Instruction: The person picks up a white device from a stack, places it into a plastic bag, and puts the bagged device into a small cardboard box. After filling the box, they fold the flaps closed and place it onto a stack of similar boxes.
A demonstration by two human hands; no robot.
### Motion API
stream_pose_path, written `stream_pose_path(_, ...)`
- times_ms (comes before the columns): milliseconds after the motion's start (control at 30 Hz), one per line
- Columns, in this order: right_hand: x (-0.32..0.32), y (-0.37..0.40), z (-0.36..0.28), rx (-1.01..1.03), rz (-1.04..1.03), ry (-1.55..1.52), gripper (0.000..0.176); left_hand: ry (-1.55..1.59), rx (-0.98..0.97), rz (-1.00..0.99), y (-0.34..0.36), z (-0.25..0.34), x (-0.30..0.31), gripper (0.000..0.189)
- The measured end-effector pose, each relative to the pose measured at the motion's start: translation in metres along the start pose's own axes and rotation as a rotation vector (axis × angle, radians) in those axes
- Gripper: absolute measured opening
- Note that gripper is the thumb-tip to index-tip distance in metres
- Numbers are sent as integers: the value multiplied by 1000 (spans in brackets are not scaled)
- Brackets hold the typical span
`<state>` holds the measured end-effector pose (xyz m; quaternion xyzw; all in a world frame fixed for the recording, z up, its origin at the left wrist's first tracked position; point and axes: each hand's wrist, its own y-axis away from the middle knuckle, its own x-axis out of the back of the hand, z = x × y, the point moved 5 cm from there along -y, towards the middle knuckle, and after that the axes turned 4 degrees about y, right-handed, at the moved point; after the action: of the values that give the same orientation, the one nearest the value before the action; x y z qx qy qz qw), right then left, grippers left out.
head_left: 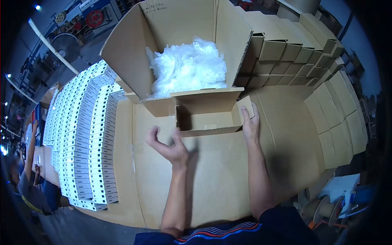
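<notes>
So the thing in hand is a small brown box, sitting lid-up on the cardboard-covered table, right at the near side of the big carton with the plastic wrap heaped in it. The right hand has the box's right end, thumb over the end flap and fingers round the outer side, so it's a fairly closed pinch. The left hand is off the box, just nearer than its left end, fingers half curled with a wide gap to the thumb and nothing in it.

Handling-wise, I'd guess it's really light: thin card, stiff along the folds but bendy at the loose flaps. Not very slippery, probably, and not fragile, though a hard squeeze mid-wall could buckle or crease it. I'd hold it low by the two short ends, near the corners where the card is stiffest. A flap alone is a floppy handle and likely lets the box twist.
</notes>
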<state>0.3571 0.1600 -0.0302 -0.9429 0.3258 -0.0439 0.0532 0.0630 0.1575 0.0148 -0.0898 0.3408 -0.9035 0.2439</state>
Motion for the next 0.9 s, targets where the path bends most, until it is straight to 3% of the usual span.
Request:
stream_pose_path(33,0,0,-5,49,6,57,35,-156,-209,-123,5,21,0,39)
stream_pose_path(100,-1,4,-14,107,6,128,36,-214,-353,-509,12,45,-26,34)
stream_pose_path(200,-1,4,-23,157,5,193,37,-284,-276,-640,20,35,-50,22)
stream_pose_path(300,1,11,-42,-2,87,320,36,-117,-277,-637,28,16,-52,23)
stream_pose_path(400,6,0,-14,58,64,225,36,-64,-349,-643,31,17,-48,26)
stream_pose_path(500,1,0,-14,1,-51,37,52,-54,-288,-654,23,33,-38,39)
stream_pose_path(567,4,4,-25,91,-36,186,64,-21,-301,-639,20,35,-18,39)
stream_pose_path(633,-3,27,-77,273,82,542,57,-47,-315,-545,-3,39,12,33)
stream_pose_path(700,-24,50,-123,424,139,581,54,-84,-318,-458,-34,30,47,30)
stream_pose_path(733,-36,58,-135,542,164,590,44,-142,-297,-408,-52,19,60,24)
stream_pose_path(900,-165,110,-194,875,-370,374,37,-384,-197,-241,-174,-58,108,18)
